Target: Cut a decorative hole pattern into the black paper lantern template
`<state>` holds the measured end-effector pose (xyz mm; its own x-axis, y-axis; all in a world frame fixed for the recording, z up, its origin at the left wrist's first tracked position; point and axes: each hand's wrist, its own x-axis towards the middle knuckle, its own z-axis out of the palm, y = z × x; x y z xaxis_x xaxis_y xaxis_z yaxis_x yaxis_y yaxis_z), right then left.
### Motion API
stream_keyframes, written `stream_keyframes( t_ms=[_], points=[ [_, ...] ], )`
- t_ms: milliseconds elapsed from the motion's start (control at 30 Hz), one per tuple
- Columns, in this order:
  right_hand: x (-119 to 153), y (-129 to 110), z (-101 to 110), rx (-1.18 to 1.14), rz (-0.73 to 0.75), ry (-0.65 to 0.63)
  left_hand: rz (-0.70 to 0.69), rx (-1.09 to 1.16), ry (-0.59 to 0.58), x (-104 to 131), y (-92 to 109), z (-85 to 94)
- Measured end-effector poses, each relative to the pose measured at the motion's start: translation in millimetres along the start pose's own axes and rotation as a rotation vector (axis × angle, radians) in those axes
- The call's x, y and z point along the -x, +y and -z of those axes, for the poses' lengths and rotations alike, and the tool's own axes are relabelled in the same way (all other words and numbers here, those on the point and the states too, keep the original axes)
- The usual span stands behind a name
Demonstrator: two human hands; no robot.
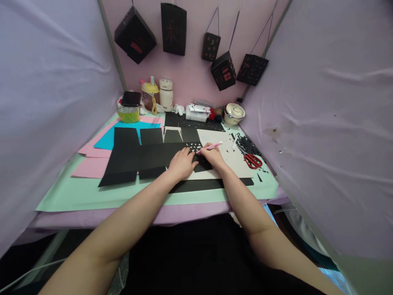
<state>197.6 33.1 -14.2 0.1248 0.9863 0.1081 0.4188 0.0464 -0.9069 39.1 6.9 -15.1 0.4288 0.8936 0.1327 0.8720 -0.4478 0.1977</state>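
Note:
A large black card (153, 153) with slits and flaps along its edges lies across the table, partly over a white board (236, 159). Near its right end is a patch of small cut-outs (193, 146) through which white shows. My left hand (182, 163) rests flat on the card just below the cut-outs, fingers spread, holding nothing. Closed round a pink pen-like tool (215, 146), my right hand (211, 155) sits right of the cut-outs, with the tool's tip at the card. The tip itself is too small to make out.
Red scissors (253, 161) and black paper scraps (247, 145) lie at the right. Pink (89, 167) and blue sheets (106, 137) are at the left. Jars, a white bottle (166, 95) and a bowl (234, 114) line the back. Black paper boxes (135, 35) hang above.

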Motion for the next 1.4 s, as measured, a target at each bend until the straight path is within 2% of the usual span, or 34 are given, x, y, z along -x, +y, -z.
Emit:
stream_keyframes(
  t_ms=[533, 1000, 1400],
  points=[
    [-3.6, 9.4, 1.7, -0.020, 0.017, 0.017, 0.002, -0.009, -0.010, -0.2, -0.2, -0.1],
    [1.5, 0.1, 3.4, -0.013, -0.011, 0.042, -0.005, 0.006, 0.003, 0.8, -0.5, 0.7],
    [2.7, 2.1, 2.2, -0.008, 0.038, 0.014, -0.002, -0.006, 0.013, 1.9, 1.4, 1.1]
  ],
)
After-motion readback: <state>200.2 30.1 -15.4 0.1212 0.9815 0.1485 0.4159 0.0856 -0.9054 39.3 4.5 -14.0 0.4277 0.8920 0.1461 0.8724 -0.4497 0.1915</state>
